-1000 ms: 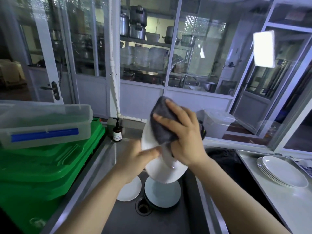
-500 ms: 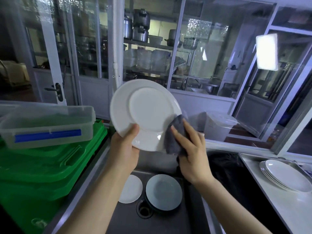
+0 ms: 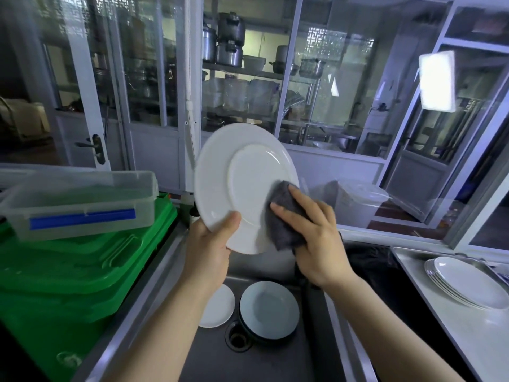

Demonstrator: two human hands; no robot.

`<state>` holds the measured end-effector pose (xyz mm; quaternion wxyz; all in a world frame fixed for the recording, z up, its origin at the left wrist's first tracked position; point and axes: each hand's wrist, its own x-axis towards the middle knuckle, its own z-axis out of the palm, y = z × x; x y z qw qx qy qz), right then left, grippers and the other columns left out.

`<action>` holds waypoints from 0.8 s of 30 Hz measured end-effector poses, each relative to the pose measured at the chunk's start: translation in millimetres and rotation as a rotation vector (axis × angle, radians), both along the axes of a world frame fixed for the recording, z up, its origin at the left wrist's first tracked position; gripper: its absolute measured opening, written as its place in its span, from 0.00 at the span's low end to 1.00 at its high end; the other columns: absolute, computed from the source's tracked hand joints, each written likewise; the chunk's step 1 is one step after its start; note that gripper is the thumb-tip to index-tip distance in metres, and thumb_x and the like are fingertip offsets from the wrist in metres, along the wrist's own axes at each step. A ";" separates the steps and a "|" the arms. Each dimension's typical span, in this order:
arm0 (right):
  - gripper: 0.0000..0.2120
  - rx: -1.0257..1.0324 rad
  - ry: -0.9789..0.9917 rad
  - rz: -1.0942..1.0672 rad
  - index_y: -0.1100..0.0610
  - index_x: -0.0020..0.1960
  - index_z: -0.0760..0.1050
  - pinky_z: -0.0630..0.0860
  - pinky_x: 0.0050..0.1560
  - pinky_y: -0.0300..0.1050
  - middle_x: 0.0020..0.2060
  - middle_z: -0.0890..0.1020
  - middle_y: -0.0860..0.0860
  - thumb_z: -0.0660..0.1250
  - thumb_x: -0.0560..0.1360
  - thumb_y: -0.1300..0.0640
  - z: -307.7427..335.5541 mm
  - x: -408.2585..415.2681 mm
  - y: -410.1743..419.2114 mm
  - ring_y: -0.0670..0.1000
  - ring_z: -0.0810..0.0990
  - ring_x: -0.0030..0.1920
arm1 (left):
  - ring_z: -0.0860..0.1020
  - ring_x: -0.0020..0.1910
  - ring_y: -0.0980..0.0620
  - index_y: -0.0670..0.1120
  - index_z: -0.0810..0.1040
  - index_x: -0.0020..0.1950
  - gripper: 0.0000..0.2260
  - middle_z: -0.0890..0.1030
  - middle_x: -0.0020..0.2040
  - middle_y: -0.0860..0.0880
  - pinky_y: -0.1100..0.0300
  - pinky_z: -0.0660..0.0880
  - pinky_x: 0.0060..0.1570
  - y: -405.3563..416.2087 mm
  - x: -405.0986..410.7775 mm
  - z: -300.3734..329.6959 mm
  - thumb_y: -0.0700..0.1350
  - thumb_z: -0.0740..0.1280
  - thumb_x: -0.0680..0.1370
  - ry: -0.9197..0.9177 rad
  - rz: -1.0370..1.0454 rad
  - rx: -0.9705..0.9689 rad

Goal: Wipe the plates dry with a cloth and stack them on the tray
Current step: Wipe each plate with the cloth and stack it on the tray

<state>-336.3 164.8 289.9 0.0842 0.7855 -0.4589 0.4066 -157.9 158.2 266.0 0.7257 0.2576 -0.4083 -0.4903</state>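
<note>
White plate (image 3: 242, 186) held upright above sink (image 3: 275, 362), underside toward camera. Left hand (image 3: 209, 249) grips lower rim, thumb on underside. Right hand (image 3: 316, 238) presses grey cloth (image 3: 286, 219) against lower right rim, fingers curled over cloth. Two plates (image 3: 268, 310) lie in sink; dried stack (image 3: 465, 282) on tray (image 3: 413, 260), right.

The raised plate (image 3: 242, 186) is white glazed ceramic, smooth and glossy, with soft highlights. The cloth (image 3: 286, 219) against it is dark grey, matt and nubby. The sink (image 3: 275, 362) is brushed steel with a dull sheen, as is the tray (image 3: 407, 260) on the right. On the left, the green bins (image 3: 68, 277) are shiny moulded plastic and the box (image 3: 80, 199) is cloudy clear plastic
</note>
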 end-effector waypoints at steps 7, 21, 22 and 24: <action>0.28 -0.096 -0.055 -0.035 0.55 0.67 0.75 0.58 0.66 0.43 0.71 0.67 0.53 0.53 0.69 0.63 34.4 13.3 -3.8 0.64 0.69 0.59 | 0.83 0.51 0.42 0.53 0.85 0.52 0.17 0.86 0.48 0.46 0.36 0.77 0.55 9.2 -6.7 -7.7 0.55 0.73 0.65 -0.327 -0.095 0.023; 0.33 -0.007 -0.015 -0.069 0.54 0.65 0.76 0.65 0.65 0.49 0.70 0.68 0.50 0.55 0.63 0.67 21.1 1.0 3.9 0.64 0.71 0.58 | 0.83 0.44 0.50 0.53 0.86 0.47 0.14 0.86 0.43 0.49 0.44 0.79 0.45 9.5 2.2 -6.7 0.52 0.73 0.62 -0.207 -0.157 0.070; 0.33 -0.013 -0.008 -0.072 0.54 0.66 0.76 0.66 0.65 0.52 0.70 0.68 0.50 0.54 0.63 0.66 20.7 5.5 6.2 0.64 0.71 0.59 | 0.83 0.44 0.50 0.53 0.86 0.47 0.13 0.86 0.42 0.50 0.43 0.78 0.47 9.5 0.9 -6.7 0.51 0.73 0.63 -0.198 -0.141 0.072; 0.31 -0.091 0.123 0.024 0.53 0.65 0.77 0.67 0.64 0.56 0.70 0.69 0.52 0.54 0.64 0.63 14.0 10.9 13.4 0.66 0.72 0.58 | 0.84 0.45 0.50 0.52 0.86 0.48 0.10 0.86 0.44 0.49 0.47 0.79 0.47 7.6 0.1 -8.1 0.46 0.72 0.67 -0.135 -0.126 0.084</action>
